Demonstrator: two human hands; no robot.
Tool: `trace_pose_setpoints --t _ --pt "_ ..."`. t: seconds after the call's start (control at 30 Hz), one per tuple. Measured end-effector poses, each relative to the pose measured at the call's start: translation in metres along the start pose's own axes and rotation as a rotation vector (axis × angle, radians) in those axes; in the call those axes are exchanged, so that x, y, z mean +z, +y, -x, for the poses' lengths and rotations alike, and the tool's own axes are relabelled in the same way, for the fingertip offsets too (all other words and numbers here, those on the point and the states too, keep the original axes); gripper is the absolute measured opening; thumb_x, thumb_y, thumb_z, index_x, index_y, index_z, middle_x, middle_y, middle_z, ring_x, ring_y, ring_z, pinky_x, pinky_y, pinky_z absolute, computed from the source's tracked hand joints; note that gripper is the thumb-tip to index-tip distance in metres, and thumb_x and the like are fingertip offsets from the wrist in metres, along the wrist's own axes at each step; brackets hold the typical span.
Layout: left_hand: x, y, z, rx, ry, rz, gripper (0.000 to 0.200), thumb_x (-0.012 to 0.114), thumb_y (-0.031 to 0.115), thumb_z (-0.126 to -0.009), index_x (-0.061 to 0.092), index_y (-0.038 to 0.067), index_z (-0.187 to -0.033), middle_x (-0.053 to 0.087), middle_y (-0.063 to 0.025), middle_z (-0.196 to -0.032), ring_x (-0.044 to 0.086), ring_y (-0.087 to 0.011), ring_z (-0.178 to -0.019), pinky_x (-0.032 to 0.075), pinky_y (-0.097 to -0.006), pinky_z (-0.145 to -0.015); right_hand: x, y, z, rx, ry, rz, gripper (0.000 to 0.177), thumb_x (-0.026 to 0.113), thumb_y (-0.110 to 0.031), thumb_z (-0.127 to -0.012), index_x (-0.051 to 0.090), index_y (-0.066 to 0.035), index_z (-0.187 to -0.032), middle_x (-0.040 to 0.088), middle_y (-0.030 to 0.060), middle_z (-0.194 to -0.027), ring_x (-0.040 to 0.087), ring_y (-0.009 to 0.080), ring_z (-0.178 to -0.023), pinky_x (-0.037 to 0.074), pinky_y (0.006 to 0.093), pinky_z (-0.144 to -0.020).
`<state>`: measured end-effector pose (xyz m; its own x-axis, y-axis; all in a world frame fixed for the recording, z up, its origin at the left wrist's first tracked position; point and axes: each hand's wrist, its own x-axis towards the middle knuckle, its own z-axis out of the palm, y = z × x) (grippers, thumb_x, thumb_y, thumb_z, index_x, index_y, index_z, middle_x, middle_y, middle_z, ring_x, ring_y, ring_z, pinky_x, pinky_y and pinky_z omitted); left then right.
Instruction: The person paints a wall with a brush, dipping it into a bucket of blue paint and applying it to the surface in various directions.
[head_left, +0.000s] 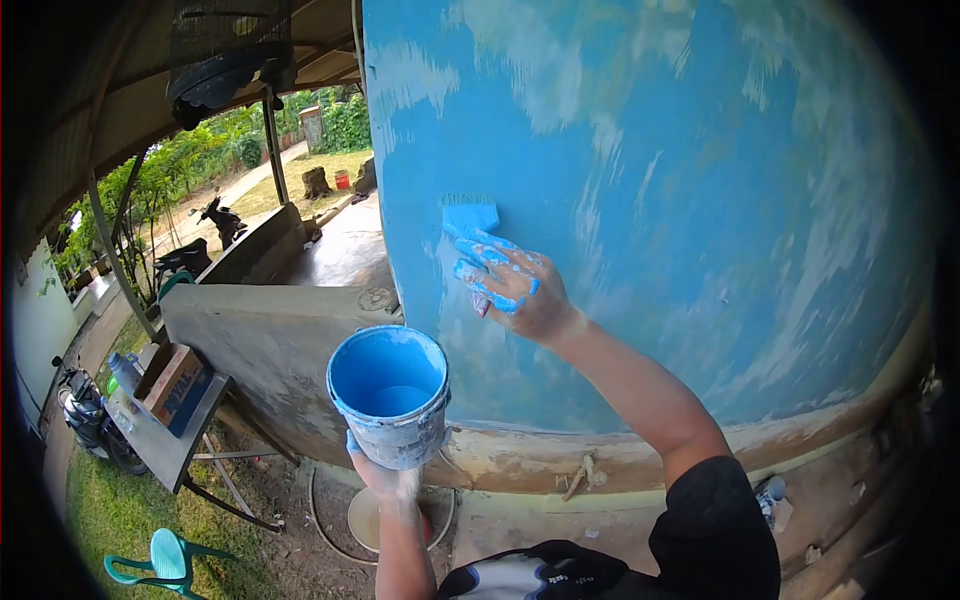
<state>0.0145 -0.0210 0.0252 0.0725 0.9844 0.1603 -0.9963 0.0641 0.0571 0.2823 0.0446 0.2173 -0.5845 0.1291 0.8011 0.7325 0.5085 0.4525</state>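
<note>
My right hand [512, 285], smeared with blue paint, is closed around a wide paintbrush [470, 214]. Its bristles point up and meet the wall [680, 220], which is streaked in blue with paler patches showing through. Lower and to the left, my left hand [385, 478] supports a paint bucket [392, 432] from beneath. Blue paint lies in the bottom of the bucket, and its outside is splashed white and grey. Most of the left fingers are hidden behind and under it.
Left of the painted wall runs a low concrete wall [270, 320]. A table [175, 440] with a cardboard box [172, 385] stands beyond it, near a green plastic chair [170, 562]. A tap [585, 474] sticks out at the wall's base. A hose [322, 520] lies below the bucket.
</note>
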Motion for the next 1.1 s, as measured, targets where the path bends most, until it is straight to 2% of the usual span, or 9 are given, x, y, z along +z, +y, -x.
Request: trace_pose_setpoints --t 0.1,0.23,0.33,0.43,0.7,0.77,0.97,1.07,1.1 --pt "0.004 0.0 0.004 -0.03 -0.003 0.007 0.058 0.043 0.043 -0.107 0.047 0.004 -0.15 0.05 -0.0171 -0.155 0.049 -0.037 -0.141 0.039 -0.0601 -0.118 0.036 -0.003 0.016 -0.039 0.075 0.013 0.029 0.072 -0.019 -0.085 0.075 -0.013 -0.114 0.07 0.0097 -0.125 0.065 0.0274 -0.124 0.062 0.0402 -0.082" --pt "0.002 0.0 0.005 -0.046 -0.033 0.017 0.059 0.043 0.044 -0.107 0.046 0.005 -0.151 0.048 -0.0174 -0.157 0.048 -0.0377 -0.142 0.038 -0.0602 -0.119 0.093 -0.025 0.08 -0.077 -0.029 0.07 0.027 0.071 -0.021 -0.087 0.075 -0.011 -0.112 0.07 0.0094 -0.125 0.065 0.0282 -0.124 0.063 0.0393 -0.081" --pt "-0.003 0.004 0.004 -0.038 0.001 0.001 0.06 0.043 0.045 -0.106 0.046 0.006 -0.152 0.046 -0.0169 -0.158 0.046 -0.0382 -0.143 0.036 -0.0603 -0.12 0.105 -0.061 0.121 -0.112 -0.142 0.073 0.033 0.07 -0.022 -0.087 0.072 -0.011 -0.118 0.07 0.0099 -0.127 0.065 0.0284 -0.124 0.061 0.0412 -0.084" --pt "-0.009 0.008 0.007 -0.046 0.016 0.001 0.061 0.043 0.045 -0.106 0.046 0.006 -0.152 0.045 -0.0168 -0.159 0.045 -0.0385 -0.144 0.034 -0.0604 -0.121 0.102 -0.084 0.134 0.042 -0.476 -0.137 0.051 0.07 -0.021 -0.084 0.065 -0.011 -0.134 0.07 0.0106 -0.13 0.065 0.0289 -0.123 0.056 0.0451 -0.092" --pt "-0.023 0.006 -0.004 -0.041 0.029 0.029 0.064 0.044 0.047 -0.105 0.043 0.005 -0.154 0.043 -0.0179 -0.161 0.043 -0.0396 -0.146 0.031 -0.0622 -0.122 0.067 -0.013 0.027 0.172 -0.199 -0.133 0.044 0.074 -0.018 -0.081 0.072 -0.011 -0.124 0.07 0.0118 -0.128 0.065 0.0294 -0.12 0.056 0.0428 -0.094" --pt "-0.025 0.003 -0.005 -0.039 0.031 0.012 0.064 0.044 0.046 -0.105 0.042 0.005 -0.154 0.042 -0.0183 -0.161 0.042 -0.0397 -0.146 0.031 -0.0628 -0.122 0.056 -0.005 0.014 0.075 -0.009 0.088 0.045 0.082 -0.024 -0.078 0.073 -0.019 -0.122 0.072 0.0044 -0.121 0.067 0.0248 -0.113 0.056 0.0418 -0.087" --pt "-0.032 0.003 -0.008 -0.026 0.028 0.049 0.065 0.046 0.046 -0.105 0.043 0.003 -0.153 0.043 -0.0196 -0.16 0.042 -0.0402 -0.146 0.03 -0.0648 -0.121 0.108 -0.017 0.103 -0.029 0.129 0.129 0.04 0.082 -0.027 -0.079 0.074 -0.013 -0.116 0.072 0.0045 -0.118 0.067 0.024 -0.107 0.056 0.0387 -0.084" --pt "-0.032 0.006 -0.003 -0.04 0.018 0.062 0.065 0.047 0.046 -0.105 0.044 0.002 -0.152 0.045 -0.0198 -0.159 0.043 -0.0404 -0.145 0.031 -0.0651 -0.121 0.119 -0.054 0.138 0.136 -0.196 -0.002 0.043 0.073 -0.022 -0.083 0.072 -0.009 -0.123 0.072 0.0106 -0.116 0.068 0.0277 -0.109 0.058 0.0394 -0.086" --pt "-0.031 0.005 -0.002 -0.043 0.017 0.077 0.064 0.047 0.046 -0.105 0.045 0.002 -0.152 0.045 -0.0199 -0.159 0.044 -0.0405 -0.145 0.032 -0.065 -0.12 0.122 -0.059 0.141 0.136 -0.196 0.0 0.043 0.073 -0.022 -0.083 0.072 -0.009 -0.123 0.072 0.0106 -0.116 0.068 0.0277 -0.109 0.058 0.0394 -0.086"
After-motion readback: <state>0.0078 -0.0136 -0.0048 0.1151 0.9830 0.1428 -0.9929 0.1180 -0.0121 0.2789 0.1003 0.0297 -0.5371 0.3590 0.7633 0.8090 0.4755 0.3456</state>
